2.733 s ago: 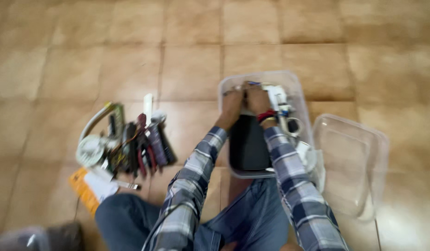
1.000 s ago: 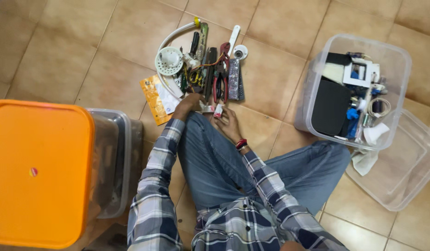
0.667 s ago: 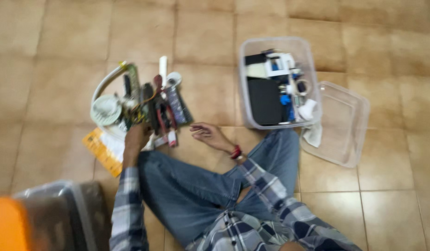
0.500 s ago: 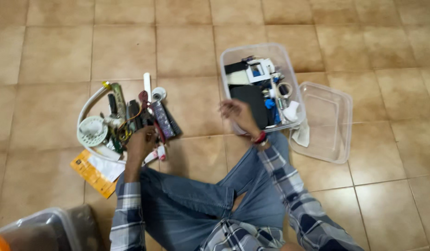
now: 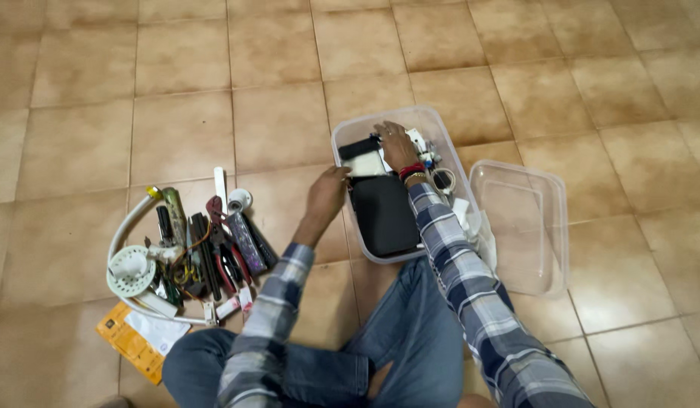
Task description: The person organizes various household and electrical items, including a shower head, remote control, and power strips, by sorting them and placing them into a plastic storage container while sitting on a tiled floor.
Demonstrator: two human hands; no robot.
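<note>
Two hands [image 5: 325, 195] [image 5: 396, 145] in one clear box [image 5: 350, 136], one lid [image 5: 525, 227] beside

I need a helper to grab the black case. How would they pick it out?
Find the clear plastic tub on the tiled floor, where both hands reach in. The black case lies flat in its near half, the largest, darkest thing among small white and blue bits.

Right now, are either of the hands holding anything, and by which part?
Cannot be told: both the left hand and right hand are at the clear box, on its contents, but no grip shows.
</note>
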